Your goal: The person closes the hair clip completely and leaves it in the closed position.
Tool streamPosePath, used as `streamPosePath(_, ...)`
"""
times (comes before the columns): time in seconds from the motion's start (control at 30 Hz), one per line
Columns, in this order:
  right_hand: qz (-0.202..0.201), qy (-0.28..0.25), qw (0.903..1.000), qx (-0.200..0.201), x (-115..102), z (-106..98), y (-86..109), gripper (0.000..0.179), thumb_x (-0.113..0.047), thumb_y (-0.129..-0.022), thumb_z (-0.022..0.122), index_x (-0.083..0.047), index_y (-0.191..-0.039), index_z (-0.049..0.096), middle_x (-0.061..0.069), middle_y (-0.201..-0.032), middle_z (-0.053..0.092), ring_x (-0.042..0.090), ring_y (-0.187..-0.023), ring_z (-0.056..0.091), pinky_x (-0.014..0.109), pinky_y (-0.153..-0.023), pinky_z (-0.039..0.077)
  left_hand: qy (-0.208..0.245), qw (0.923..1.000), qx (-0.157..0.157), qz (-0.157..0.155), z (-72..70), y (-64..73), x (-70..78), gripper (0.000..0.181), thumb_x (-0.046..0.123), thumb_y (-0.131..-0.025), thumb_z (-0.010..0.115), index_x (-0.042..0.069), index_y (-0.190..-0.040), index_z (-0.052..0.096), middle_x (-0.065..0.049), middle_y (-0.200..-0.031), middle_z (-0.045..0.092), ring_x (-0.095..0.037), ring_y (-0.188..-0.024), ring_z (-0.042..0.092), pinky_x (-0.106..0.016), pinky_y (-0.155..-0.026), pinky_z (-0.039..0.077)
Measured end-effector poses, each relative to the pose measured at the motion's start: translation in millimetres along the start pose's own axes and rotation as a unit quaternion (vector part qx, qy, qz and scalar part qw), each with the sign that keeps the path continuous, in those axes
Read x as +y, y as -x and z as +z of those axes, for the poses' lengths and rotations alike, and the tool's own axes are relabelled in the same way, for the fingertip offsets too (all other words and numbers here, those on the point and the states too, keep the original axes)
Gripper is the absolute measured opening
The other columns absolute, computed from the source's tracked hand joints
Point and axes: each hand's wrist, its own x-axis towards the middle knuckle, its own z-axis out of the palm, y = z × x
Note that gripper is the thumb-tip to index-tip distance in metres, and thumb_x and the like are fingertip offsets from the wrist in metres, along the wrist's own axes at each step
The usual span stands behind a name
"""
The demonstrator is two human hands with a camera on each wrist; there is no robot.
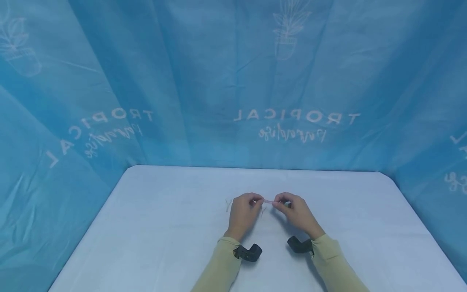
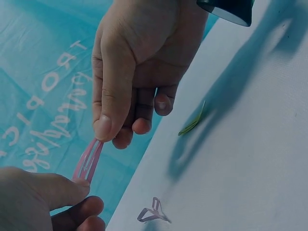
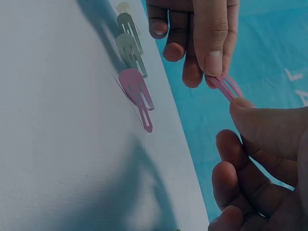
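Note:
A pink snap hair clip point(image 2: 87, 161) is stretched between both hands above the table. My left hand point(image 1: 243, 214) pinches one end with thumb and index finger. At the other end my right hand point(image 1: 296, 211) pinches it the same way, its remaining fingers loosely bent. In the right wrist view, the held clip point(image 3: 226, 87) shows a slotted middle, with both tips covered by fingers. Below the hands, another pink clip point(image 3: 136, 89) lies on the table with its arm standing apart. Beside it are a pale green clip point(image 3: 129, 48) and a darker green clip point(image 3: 129, 26).
The white table point(image 1: 164, 211) has a blue printed curtain point(image 1: 219, 81) around its back and sides. A yellow-green clip point(image 2: 191, 125) lies on the table near the right hand's shadow. A cream clip point(image 3: 123, 7) is partly visible. Black wrist cameras point(image 1: 251, 253) sit on both sleeves.

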Motion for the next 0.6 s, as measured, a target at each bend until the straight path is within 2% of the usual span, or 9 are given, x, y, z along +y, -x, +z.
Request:
streamPosePath(0.3, 0.015, 0.021, 0.9997, 0.005, -1.7, 0.0, -0.7, 0.011, -0.022, -0.096, 0.069, -0.012, -0.092, 0.069, 0.0, -0.094, 0.069, 0.017, -0.085, 0.057, 0.035, -0.077, 0.047, -0.005, 1.0, -0.002, -0.006, -2.8, -0.4, 3.4, 0.009, 0.019, -0.092, 0.074, 0.014, -0.098, 0.078, 0.005, -0.084, 0.071, -0.002, -0.07, 0.055, -0.021, -0.065, 0.045)
streamPosePath(0.6, -0.006, 0.023, 0.9996, 0.013, -0.5, 1.7, -1.4, 0.013, -0.023, -0.098, 0.067, -0.011, -0.093, 0.066, 0.001, -0.094, 0.069, 0.017, -0.086, 0.059, 0.038, -0.08, 0.049, -0.016, 0.9998, 0.001, 0.012, -3.4, -1.2, 3.1, 0.006, 0.018, -0.09, 0.076, 0.014, -0.095, 0.078, 0.004, -0.085, 0.072, -0.004, -0.07, 0.057, -0.021, -0.065, 0.045)
